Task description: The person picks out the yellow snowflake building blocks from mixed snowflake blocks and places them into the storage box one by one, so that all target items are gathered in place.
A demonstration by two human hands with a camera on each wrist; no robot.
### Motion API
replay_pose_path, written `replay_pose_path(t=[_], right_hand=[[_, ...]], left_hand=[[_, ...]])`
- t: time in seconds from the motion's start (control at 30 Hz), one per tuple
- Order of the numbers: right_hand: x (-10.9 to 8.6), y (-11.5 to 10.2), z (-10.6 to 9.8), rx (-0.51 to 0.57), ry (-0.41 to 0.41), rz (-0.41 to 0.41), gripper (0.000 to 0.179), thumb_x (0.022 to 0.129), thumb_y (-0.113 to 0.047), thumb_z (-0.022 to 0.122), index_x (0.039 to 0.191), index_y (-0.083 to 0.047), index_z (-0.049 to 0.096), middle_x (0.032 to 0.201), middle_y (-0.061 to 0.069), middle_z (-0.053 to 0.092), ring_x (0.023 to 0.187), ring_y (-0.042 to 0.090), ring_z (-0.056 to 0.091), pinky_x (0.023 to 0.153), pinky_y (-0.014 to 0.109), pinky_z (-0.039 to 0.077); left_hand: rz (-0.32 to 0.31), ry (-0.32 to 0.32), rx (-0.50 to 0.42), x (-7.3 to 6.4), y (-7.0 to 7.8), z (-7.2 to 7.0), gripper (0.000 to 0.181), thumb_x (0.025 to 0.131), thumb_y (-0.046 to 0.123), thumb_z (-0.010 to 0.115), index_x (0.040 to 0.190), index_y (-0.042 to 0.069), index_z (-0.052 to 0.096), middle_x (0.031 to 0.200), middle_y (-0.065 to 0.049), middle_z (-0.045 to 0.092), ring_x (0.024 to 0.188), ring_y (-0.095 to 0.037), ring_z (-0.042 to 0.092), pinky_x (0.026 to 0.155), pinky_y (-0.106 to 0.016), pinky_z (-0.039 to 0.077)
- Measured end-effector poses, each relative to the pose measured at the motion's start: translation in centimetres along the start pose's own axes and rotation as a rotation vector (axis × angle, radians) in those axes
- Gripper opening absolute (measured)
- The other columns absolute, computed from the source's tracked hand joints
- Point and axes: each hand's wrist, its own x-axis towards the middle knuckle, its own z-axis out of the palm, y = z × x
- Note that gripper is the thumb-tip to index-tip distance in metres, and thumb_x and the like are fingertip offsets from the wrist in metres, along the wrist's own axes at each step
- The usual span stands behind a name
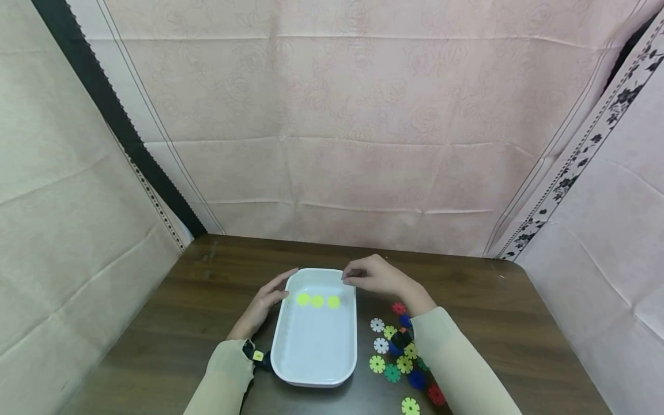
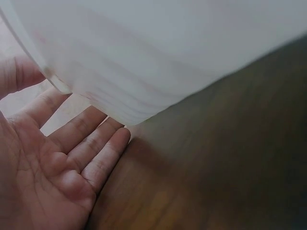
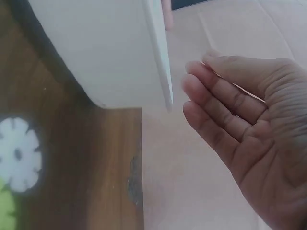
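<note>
Between the two hands, a white tray, upright on the brown table, long sides running away from the body. Against its left side, near the far corner, the left hand, not clenched, with thumb at the rim and fingers nearly straight along the outer wall. Over on the other side, just by the far right corner, the right hand, with fingers lightly bent and thumb close to the fingertips; cannot tell whether gripping anything there. Inside the tray, in a row between the hands and a little nearer the body than the right fingertips, three yellow discs, flat and plain-looking, the leftmost nearest the left thumb. Nearer the body than the right hand, beside and partly beneath the right forearm, a loose scatter of notched discs in white, yellow, green, blue and red, some touching or overlapping, one yellow apart and closest to the body. Around the left wrist, a black strap; on both arms, pale sleeves. Beyond both hands, past the table's far edge, a pinkish cloth with fold lines.
</note>
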Motion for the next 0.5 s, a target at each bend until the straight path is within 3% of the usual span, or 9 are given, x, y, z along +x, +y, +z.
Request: replay_pose_path(t=[0.13, 0.27, 0.4, 0.5], right_hand=[[-2.2, 1.1, -0.1, 0.043, 0.080, 0.018, 0.021, 0.097, -0.032, 0.069, 0.109, -0.017, 0.076, 0.099, -0.018, 0.071, 0.089, 0.008, 0.067, 0.082, 0.029, 0.056], [-5.0, 2.5, -0.4, 0.098, 0.153, 0.011, 0.019, 0.096, -0.031, 0.070, 0.107, -0.017, 0.076, 0.100, -0.008, 0.074, 0.090, 0.012, 0.067, 0.083, 0.032, 0.056], [-8.0, 4.4, -0.6, 0.174, 0.205, 0.052, 0.015, 0.097, -0.032, 0.068, 0.106, -0.021, 0.075, 0.101, 0.002, 0.074, 0.088, 0.024, 0.067, 0.079, 0.033, 0.057], [-10.1, 6.0, -0.9, 0.233, 0.239, 0.094, 0.018, 0.098, -0.031, 0.067, 0.107, -0.017, 0.075, 0.100, 0.008, 0.074, 0.085, 0.034, 0.065, 0.075, 0.039, 0.057]], left_hand=[[0.010, -0.014, -0.007, 0.1, -0.2, 0.0, 0.049, 0.098, 0.024, 0.053, 0.147, 0.033, 0.051, 0.150, 0.004, 0.050, 0.138, -0.025, 0.044, 0.114, -0.063, 0.022], [0.022, -0.024, -0.021, 0.1, -0.3, 0.0, 0.050, 0.099, 0.022, 0.053, 0.147, 0.032, 0.051, 0.150, 0.003, 0.049, 0.139, -0.026, 0.043, 0.114, -0.062, 0.023], [0.018, -0.017, -0.010, 0.2, -0.3, 0.0, 0.050, 0.099, 0.019, 0.051, 0.148, 0.030, 0.051, 0.152, 0.003, 0.048, 0.141, -0.025, 0.041, 0.114, -0.061, 0.023], [0.014, -0.005, 0.005, 0.3, -0.2, -0.1, 0.050, 0.099, 0.018, 0.050, 0.148, 0.031, 0.051, 0.152, 0.003, 0.048, 0.141, -0.024, 0.041, 0.114, -0.061, 0.024]])
